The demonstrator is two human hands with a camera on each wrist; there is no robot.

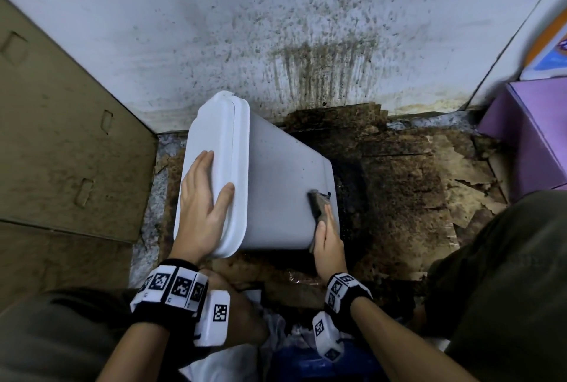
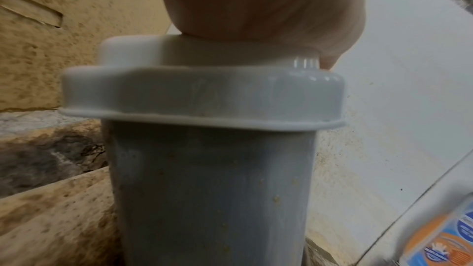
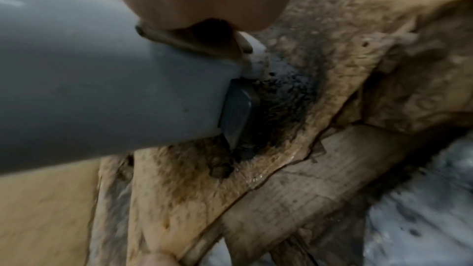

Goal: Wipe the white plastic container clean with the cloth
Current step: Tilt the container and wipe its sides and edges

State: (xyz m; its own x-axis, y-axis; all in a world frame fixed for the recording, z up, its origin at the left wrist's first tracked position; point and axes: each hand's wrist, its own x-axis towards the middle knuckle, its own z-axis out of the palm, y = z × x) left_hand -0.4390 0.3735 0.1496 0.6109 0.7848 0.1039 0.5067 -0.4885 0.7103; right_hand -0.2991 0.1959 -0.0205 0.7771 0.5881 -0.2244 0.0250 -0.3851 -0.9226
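Head view: my left hand (image 1: 199, 206) lies flat, fingers straight, on the lid of the white plastic container (image 1: 276, 185), tilted on stained cardboard (image 1: 399, 185) by the floor's back wall. My right hand (image 1: 326, 243) presses the dark cloth (image 1: 319, 205) against its side near the base, grip closed around it.

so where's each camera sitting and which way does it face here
Head: worn on the head, looking down at the white container; shows the left hand flat on its lid, the right hand pressing the cloth, and both forearms.
Left wrist: looks along the palm at the lid and the container's side.
Right wrist: looks along the hand at the container's base, toward stained cardboard.
All three share the container.
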